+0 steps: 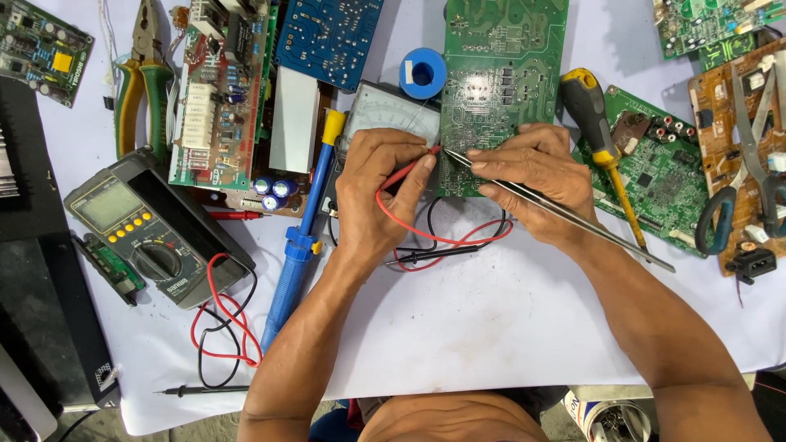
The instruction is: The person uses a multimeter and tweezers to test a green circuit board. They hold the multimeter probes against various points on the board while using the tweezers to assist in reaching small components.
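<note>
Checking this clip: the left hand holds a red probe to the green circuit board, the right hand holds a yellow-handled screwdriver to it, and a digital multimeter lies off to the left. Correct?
Not quite. In the head view, the right hand holds metal tweezers to the green circuit board; the yellow-handled screwdriver lies unheld beside it. The left hand does hold the red probe, and the digital multimeter lies left.

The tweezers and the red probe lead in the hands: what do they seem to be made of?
The tweezers in the right hand look like bare metal: thin, grey, with a dull shine. The red probe lead in the left hand looks like flexible plastic or rubber insulation: smooth, evenly coloured, bending in soft loops.
</note>
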